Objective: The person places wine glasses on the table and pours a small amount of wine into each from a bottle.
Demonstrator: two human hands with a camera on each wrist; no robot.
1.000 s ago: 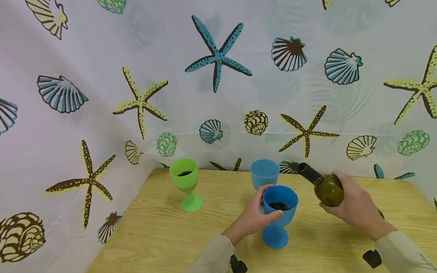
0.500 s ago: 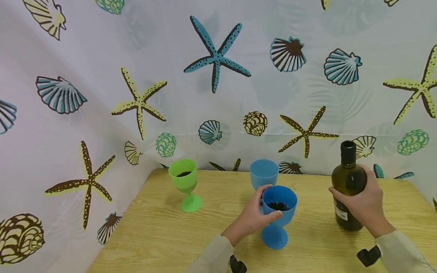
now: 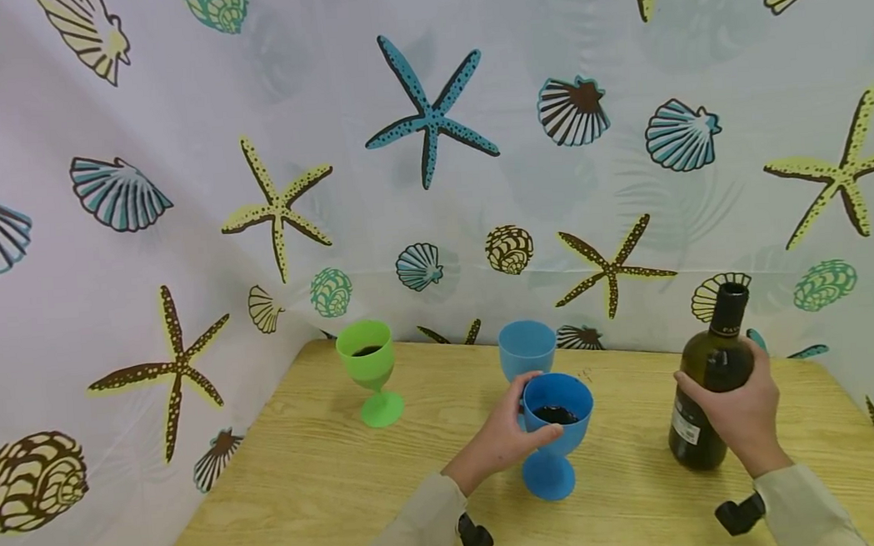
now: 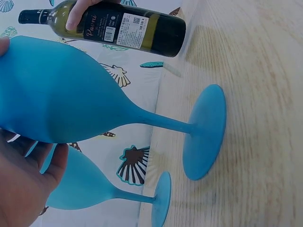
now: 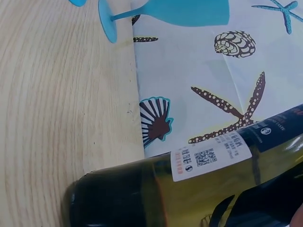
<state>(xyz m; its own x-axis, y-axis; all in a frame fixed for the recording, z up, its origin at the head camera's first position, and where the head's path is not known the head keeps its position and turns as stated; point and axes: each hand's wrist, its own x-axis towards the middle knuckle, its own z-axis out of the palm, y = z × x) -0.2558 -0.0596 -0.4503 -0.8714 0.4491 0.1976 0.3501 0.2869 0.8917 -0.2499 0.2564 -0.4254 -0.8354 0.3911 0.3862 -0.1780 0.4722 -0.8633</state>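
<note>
My left hand holds a blue goblet by its bowl, thumb on the near side and fingers behind. Dark liquid lies in the bowl. The goblet's foot is at the tabletop; whether it touches I cannot tell. On the right, my right hand grips a dark green wine bottle round its body. The bottle is nearly upright, leaning slightly right, its mouth open. In the left wrist view its base is close to the table; contact is unclear. A white label shows in the right wrist view.
Behind the held goblet stands a lighter blue goblet, partly hidden. A green goblet with dark liquid stands at the back left. The wooden table meets a white curtain printed with shells and starfish.
The bottle, tipped toward the goblet a second ago, has been turned upright, moved right and lowered toward the table by my right hand. My left hand and the blue goblet have barely moved.
</note>
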